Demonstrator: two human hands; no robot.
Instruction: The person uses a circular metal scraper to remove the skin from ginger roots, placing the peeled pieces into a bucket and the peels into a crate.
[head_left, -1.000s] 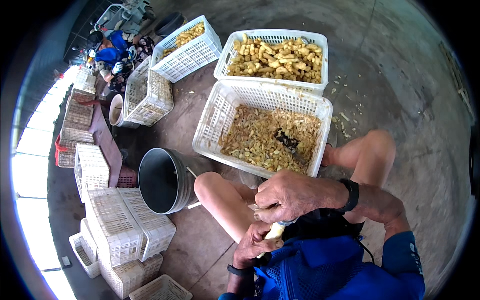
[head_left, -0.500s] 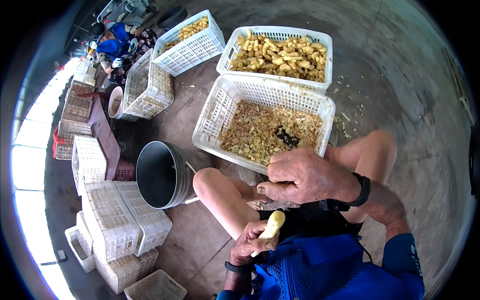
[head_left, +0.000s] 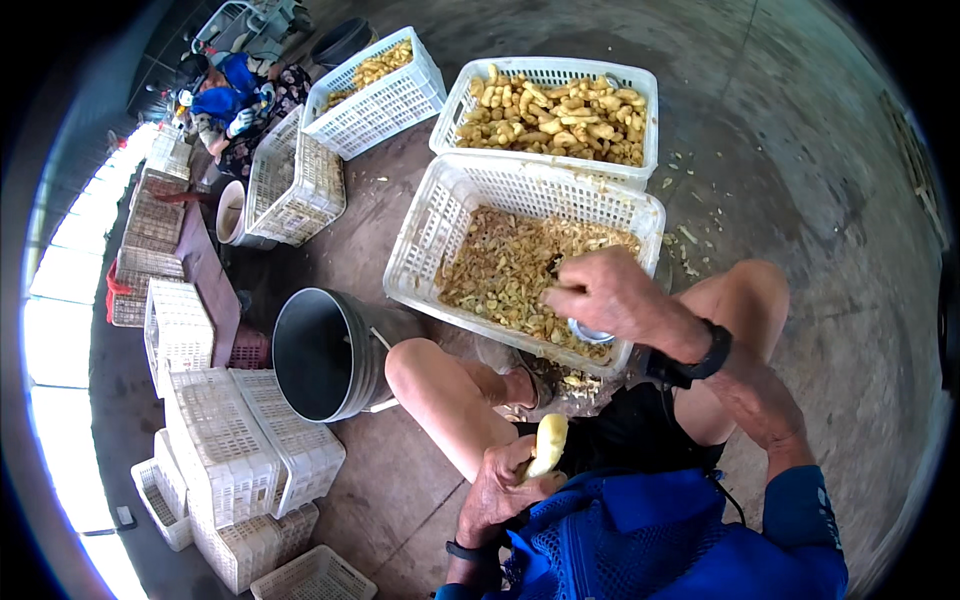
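Gripping a pale peeled root (head_left: 549,443) in closed fingers near the lap, left hand (head_left: 507,482), right hand (head_left: 612,297) loosely curled over the crate of peelings (head_left: 437,225), dark bucket (head_left: 325,352) beside the knee.

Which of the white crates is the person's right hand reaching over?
The right hand is over the nearest white crate, the one filled with thin peelings. The crate behind it holds whole pale yellow pieces, and the others stand farther left.
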